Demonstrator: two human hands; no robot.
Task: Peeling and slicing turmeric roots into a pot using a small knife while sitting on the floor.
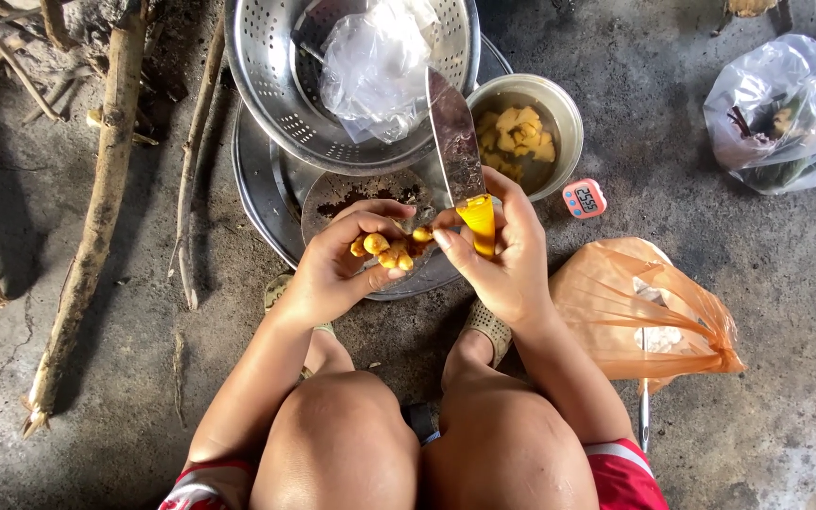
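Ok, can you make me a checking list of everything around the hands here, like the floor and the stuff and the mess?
Surface: cracked grey concrete floor.
Job's things: knobbly yellow root; knife with yellow handle; bowl of yellow pieces.
Clutter: colander holding a clear bag, round metal tray, orange bag, clear bag of greens, small timer.
Grippers: left hand holds the root; right hand grips the knife.
Cables: nothing seen.
Surroundings: sticks on the left.

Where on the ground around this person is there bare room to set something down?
Bare concrete lies between the wooden sticks and the metal tray, and beyond the small timer toward the clear plastic bag. It is crowded ahead: colander, bowl of yellow pieces, left hand and right hand with the knife. The orange bag fills the right.
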